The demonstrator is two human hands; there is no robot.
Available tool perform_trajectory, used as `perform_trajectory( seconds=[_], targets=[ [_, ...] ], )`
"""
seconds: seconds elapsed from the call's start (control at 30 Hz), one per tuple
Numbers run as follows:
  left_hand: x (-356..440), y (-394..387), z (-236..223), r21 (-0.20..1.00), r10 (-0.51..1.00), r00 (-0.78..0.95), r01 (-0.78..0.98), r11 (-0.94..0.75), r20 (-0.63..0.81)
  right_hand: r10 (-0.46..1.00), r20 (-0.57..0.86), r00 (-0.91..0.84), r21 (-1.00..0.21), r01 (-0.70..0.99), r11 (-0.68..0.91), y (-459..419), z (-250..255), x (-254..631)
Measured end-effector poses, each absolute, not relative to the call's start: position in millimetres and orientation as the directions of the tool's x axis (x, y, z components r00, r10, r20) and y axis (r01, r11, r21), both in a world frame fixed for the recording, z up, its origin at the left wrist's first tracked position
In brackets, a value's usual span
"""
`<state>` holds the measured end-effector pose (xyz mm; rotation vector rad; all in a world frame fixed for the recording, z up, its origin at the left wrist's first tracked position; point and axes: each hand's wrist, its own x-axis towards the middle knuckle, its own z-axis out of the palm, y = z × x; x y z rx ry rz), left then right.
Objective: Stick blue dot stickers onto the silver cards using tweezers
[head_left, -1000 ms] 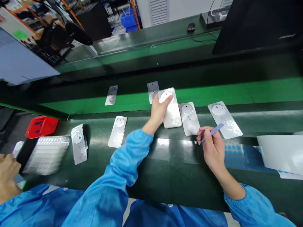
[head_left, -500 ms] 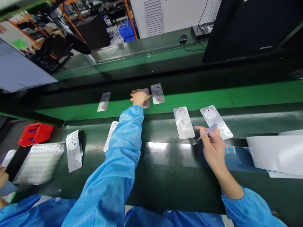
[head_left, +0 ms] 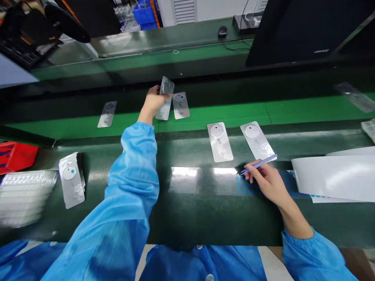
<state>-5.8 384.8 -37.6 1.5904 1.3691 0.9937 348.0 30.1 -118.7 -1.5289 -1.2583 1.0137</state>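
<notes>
My left hand (head_left: 155, 100) reaches over the green belt and pinches a silver phone back cover (head_left: 165, 106) by its side, thumb across its face. The cover is tilted up, with its round camera ring at the top. Right beside it lies another phone back cover (head_left: 181, 109) with a blue dot in its ring. My right hand (head_left: 267, 180) holds purple tweezers (head_left: 261, 162) like a pen. Their tips are at the left end of the blue dots on a clear sticker strip (head_left: 202, 181). Two more covers, a left one (head_left: 221, 146) and a right one (head_left: 260, 146), lie above the strip.
At left are a stack of covers (head_left: 71, 185), a clear ribbed tray (head_left: 25, 195) and a red bin (head_left: 17, 156). One cover (head_left: 107, 114) lies farther left on the belt (head_left: 234, 111). White sheets (head_left: 334, 175) lie at right, below a dark monitor (head_left: 304, 31).
My left hand has gone from lying over the cover to gripping and tilting it up. My right hand has turned, bringing the tweezers' tips to the blue dots. The view has shifted.
</notes>
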Motion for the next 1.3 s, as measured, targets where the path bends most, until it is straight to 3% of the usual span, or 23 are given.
perform_trajectory(
  seconds=[0.1, 0.2, 0.33, 0.43, 0.63, 1.3],
  targets=[
    [3.0, 336.0, -35.7, 0.976, 0.986, 0.159, 0.200, -0.089, 0.057, 0.988, -0.063, 0.142, -0.940, 0.324, -0.106, 28.9, -123.6, 348.0],
    [17.9, 259.0, -35.9, 0.987, 0.941, 0.338, -0.158, 0.029, 0.027, 0.990, -0.061, 0.129, -0.932, 0.347, -0.103, 29.4, -125.0, 349.3],
    [35.2, 164.7, -54.4, 0.895, 0.845, 0.495, -0.257, 0.366, -0.203, 0.989, -0.044, 0.138, -0.952, 0.294, -0.083, 29.4, -120.4, 350.8],
    [45.9, 121.4, -80.0, 0.796, 0.782, 0.551, -0.315, 0.518, -0.291, 0.983, 0.001, 0.184, -0.987, 0.158, -0.029, 31.1, -109.8, 342.6],
    [61.9, 86.5, -109.1, 0.708, 0.692, 0.646, -0.320, 0.630, -0.323, 0.979, 0.071, 0.193, -0.997, 0.003, 0.072, 47.5, -83.7, 295.6],
    [66.6, 82.0, -108.7, 0.747, 0.657, 0.696, -0.267, 0.609, -0.288, 0.988, 0.041, 0.147, -0.981, 0.191, 0.012, 56.6, -84.3, 278.4]
  ],
)
